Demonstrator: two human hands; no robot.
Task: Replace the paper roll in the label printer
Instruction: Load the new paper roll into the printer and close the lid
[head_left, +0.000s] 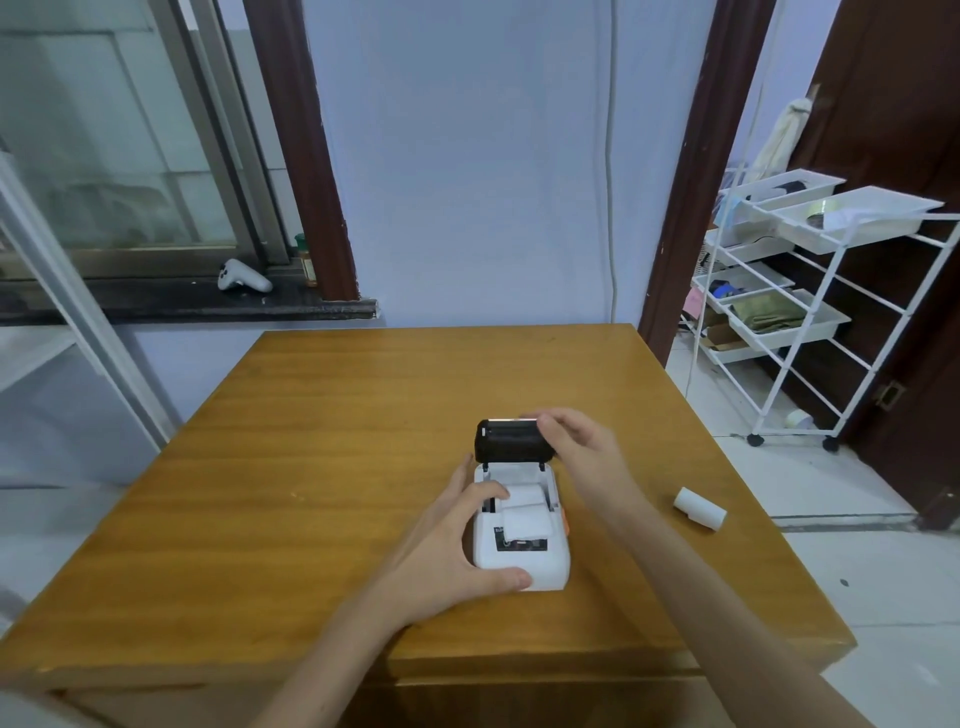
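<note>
A small white label printer sits on the wooden table, near its middle. Its black lid stands open and upright. A white paper roll lies in the open bay, with a strip of paper drawn forward over the printer's top. My left hand grips the printer's left side and front corner. My right hand holds the lid's upper right edge with its fingertips. A second white paper roll lies on the table to the right, apart from both hands.
A white wire rack with trays stands on the floor at the right, beyond the table's edge. A white controller rests on the dark window sill at the back left. A wall runs behind the table.
</note>
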